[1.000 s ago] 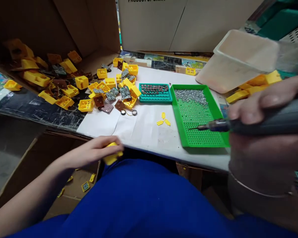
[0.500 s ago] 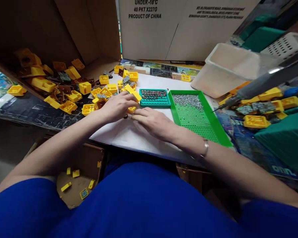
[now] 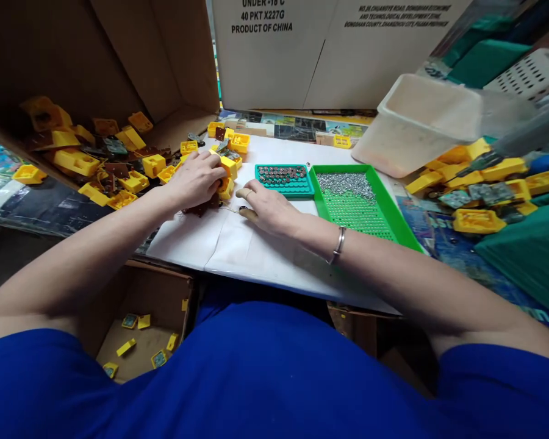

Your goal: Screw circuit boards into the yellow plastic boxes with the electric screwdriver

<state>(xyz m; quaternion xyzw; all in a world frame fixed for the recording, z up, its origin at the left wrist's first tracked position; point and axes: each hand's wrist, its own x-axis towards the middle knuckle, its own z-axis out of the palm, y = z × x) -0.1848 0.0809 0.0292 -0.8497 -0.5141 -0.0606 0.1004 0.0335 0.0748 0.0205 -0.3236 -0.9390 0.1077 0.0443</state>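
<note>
My left hand [image 3: 196, 180] is closed, its fingers curled round a yellow plastic housing [image 3: 227, 185] over the left of the white sheet. Under that hand lies a brown board [image 3: 202, 208], partly hidden. A thin wire [image 3: 229, 210] runs from it towards my right hand [image 3: 272, 208]. That hand's thumb and forefinger close about a small black round part [image 3: 243, 208] at the wire's end. Just behind my right hand is a teal tray [image 3: 283, 182] partly filled with small round metal parts. More yellow housings [image 3: 238, 142] lie loose behind my left hand.
A green tray [image 3: 396, 225] of screws stands to the right, with a translucent bin [image 3: 421, 122] behind. On the far right a blurred power screwdriver [image 3: 521, 131] hangs above yellow housings [image 3: 478, 221]. An open carton [image 3: 165, 116] spills housings at left; another carton [image 3: 139, 292] sits below.
My left hand has drawn left with the yellow housing, apart from my right hand. My right hand has shifted slightly left. The screwdriver has swung right, and more yellow pieces show in the lower carton.
</note>
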